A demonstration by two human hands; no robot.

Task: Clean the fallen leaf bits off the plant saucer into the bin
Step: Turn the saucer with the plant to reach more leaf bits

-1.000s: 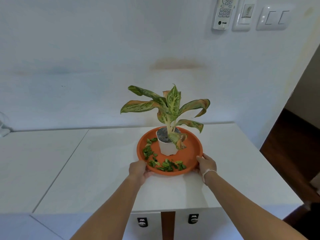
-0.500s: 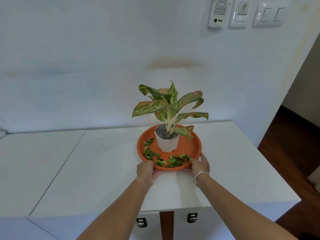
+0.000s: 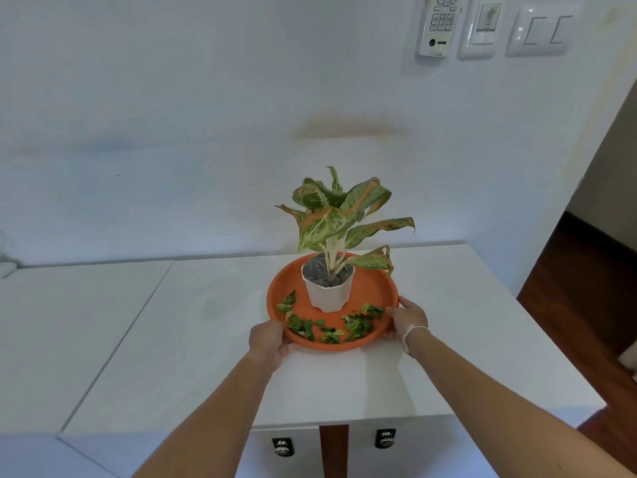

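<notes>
An orange round plant saucer (image 3: 374,288) sits on the white cabinet top (image 3: 213,339). A white pot (image 3: 327,291) with a green and pink leafy plant (image 3: 339,215) stands in the saucer's middle. Several green leaf bits (image 3: 358,324) lie scattered along the saucer's near and left inner side. My left hand (image 3: 267,341) grips the saucer's near-left rim. My right hand (image 3: 408,319), with a white band at the wrist, grips the near-right rim. No bin is in view.
The cabinet stands against a white wall, with a seam (image 3: 117,343) running down its top on the left. Two small locks (image 3: 385,438) show on its front. A remote holder and switches (image 3: 482,25) hang on the wall. Dark wooden floor (image 3: 586,305) lies to the right.
The saucer has turned on the cabinet top: the plant's leaves now point more to the right and the leaf bits have swung around. Both hands moved along with the rim.
</notes>
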